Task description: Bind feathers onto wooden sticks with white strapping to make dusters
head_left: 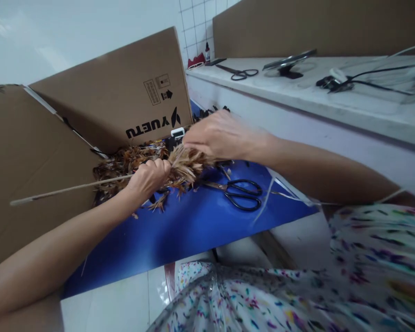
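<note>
One stick (79,185) with tan feathers (188,165) is held over the blue table (180,233); the left hand (150,175) wraps round it beside the feathers; the right hand (217,133) presses its fingers together at them, exactly what it pinches I cannot tell; two pairs of scissors show, table scissors (228,187) and ledge scissors (237,72); two cardboard walls (124,92) border one loose feather heap (138,156)

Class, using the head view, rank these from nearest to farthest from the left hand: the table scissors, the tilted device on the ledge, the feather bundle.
1. Feather bundle: just right of the left hand.
2. Table scissors: farther right, on the blue tabletop.
3. Tilted device: farthest, on the white ledge at upper right.
</note>
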{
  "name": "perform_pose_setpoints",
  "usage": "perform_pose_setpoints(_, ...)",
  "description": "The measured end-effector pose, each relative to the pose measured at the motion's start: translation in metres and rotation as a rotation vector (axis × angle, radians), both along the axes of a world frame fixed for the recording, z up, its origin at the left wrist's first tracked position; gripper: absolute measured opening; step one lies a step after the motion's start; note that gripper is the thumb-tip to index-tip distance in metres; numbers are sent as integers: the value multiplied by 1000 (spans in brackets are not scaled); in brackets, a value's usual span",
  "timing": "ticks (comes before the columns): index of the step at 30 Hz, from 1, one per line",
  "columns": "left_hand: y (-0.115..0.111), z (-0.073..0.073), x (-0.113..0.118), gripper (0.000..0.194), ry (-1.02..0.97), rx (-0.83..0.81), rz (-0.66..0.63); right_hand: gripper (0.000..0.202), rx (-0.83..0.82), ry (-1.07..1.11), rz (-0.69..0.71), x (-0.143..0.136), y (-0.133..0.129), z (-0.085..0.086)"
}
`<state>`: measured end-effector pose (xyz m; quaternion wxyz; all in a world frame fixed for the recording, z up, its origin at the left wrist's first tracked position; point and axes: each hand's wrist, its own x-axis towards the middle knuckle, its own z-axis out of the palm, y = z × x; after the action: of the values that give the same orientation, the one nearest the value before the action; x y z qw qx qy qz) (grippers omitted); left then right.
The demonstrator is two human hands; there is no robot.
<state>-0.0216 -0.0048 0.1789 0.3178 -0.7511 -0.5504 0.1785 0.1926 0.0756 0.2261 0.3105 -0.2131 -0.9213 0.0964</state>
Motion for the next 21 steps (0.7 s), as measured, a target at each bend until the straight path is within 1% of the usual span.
perform_pose_setpoints(2, -5, 8, 1, 36, 21, -13, -75, 19, 40, -40, 23, -4, 14, 12)
perform_pose_setpoints(4, -9, 14, 2, 34, 16, -17, -148, 26, 1, 16, 59, -13, 30, 19)
perform_pose_setpoints(6, -12, 18, 1, 32, 6, -7, -186, 28, -41, 68, 86, -23, 45, 21)
perform_pose_setpoints(8, -16, 19, -2, 30, 1, 23, -204, 23, -21, 48, 129, -34, 54, 21)
perform_pose_setpoints(12, -25, 19, -6, 29, -21, 104, -226, 20, 100, -27, 190, -51, 59, 14)
perform_pose_setpoints(14, -30, 19, -6, 28, -37, 131, -240, 22, 116, -43, 216, -57, 58, 9)
perform_pose_setpoints(18, -39, 15, -8, 26, -28, 121, -333, 23, 64, -84, 334, -64, 55, -4)
perform_pose_setpoints(21, -44, 7, -15, 19, 1, 90, -439, 20, -30, -152, 428, -64, 56, -14)
